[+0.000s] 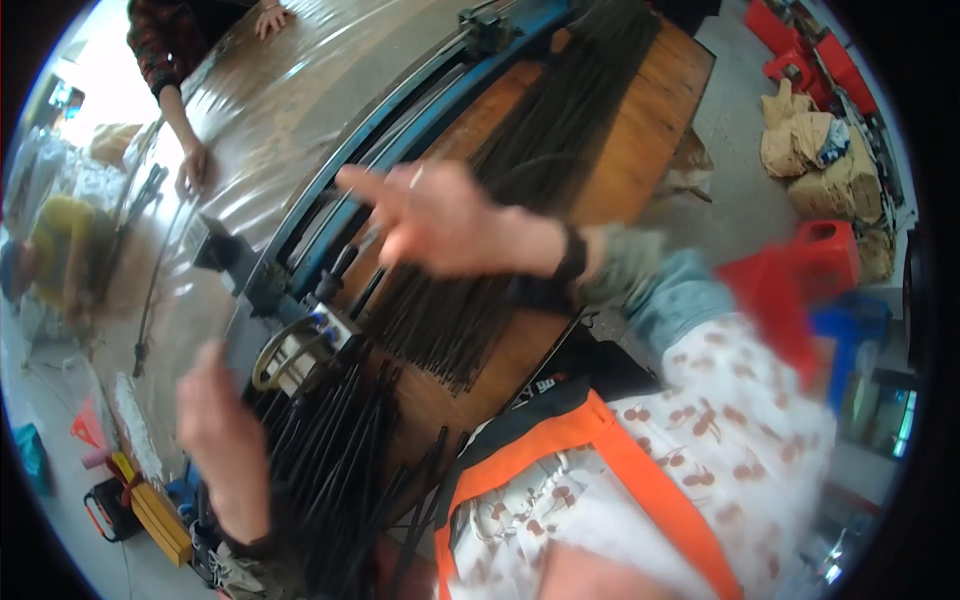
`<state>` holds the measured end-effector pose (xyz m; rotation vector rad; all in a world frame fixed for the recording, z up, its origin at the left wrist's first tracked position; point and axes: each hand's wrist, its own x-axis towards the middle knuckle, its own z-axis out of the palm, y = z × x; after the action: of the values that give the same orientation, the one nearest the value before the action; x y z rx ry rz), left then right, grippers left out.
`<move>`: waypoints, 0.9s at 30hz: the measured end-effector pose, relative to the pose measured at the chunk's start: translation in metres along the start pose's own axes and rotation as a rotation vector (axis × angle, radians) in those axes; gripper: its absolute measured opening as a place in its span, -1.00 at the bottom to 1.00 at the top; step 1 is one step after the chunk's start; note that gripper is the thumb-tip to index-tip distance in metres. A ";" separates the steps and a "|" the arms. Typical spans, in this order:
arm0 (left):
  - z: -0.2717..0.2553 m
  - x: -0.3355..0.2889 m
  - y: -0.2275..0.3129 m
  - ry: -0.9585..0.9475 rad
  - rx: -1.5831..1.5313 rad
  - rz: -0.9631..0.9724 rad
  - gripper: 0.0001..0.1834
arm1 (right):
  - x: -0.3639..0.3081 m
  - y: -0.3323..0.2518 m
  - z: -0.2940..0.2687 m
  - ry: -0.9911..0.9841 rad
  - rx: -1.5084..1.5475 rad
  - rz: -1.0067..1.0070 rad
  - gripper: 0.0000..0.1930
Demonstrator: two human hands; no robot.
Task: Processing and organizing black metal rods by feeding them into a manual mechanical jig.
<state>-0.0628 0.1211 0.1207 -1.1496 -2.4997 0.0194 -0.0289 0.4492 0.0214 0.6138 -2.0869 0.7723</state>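
Your right hand (430, 220) is over the blue rail (535, 45) of the long machine, its index finger stretched out to the left and the other fingers loosely bent — it looks open, though motion blurs it. A dark band (573, 252) circles that wrist. Your left hand (220, 430) is lower and to the left, near the machine's near end, fingers pointing away from you; it is too blurred to tell how far they are closed.

Between your hands sits the pale ring-shaped handwheel (264, 370), with a black knob handle (343, 262) just beyond it, close to your right hand. The black rods lie in two groups: a long bundle (560, 110) runs along the wooden desk (635, 110) to the right of the rail, passing behind your right hand, and a looser pile (325, 470) is nearest you, below the handwheel and to the right of your left hand.

Across the machine, clear film (300, 110) covers a broad surface, where a co-worker's hand (193, 168) is close to the upper end of a thin dark rod (155, 290). Off to your right are a brown sack (790, 145) and a red container (832, 255) — both beyond the desk.
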 end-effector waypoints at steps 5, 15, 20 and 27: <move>-0.052 -0.054 -0.067 0.084 0.104 -0.449 -0.72 | -0.029 0.052 -0.024 -0.310 -0.065 0.380 -0.69; -0.106 -0.110 -0.097 0.277 0.120 -0.573 -0.67 | 0.021 0.069 -0.002 -0.472 0.077 0.491 -0.80; -0.095 -0.107 -0.088 0.321 0.148 -0.460 -0.65 | 0.104 0.002 0.111 -0.428 0.547 0.149 -0.78; -0.096 -0.148 -0.090 0.183 0.063 -0.598 -0.70 | 0.127 0.002 0.169 -0.429 0.381 -0.149 -0.80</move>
<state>-0.0076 -0.0611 0.1752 -0.3275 -2.5496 -0.1604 -0.1887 0.3119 0.0424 1.2200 -2.2518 1.0313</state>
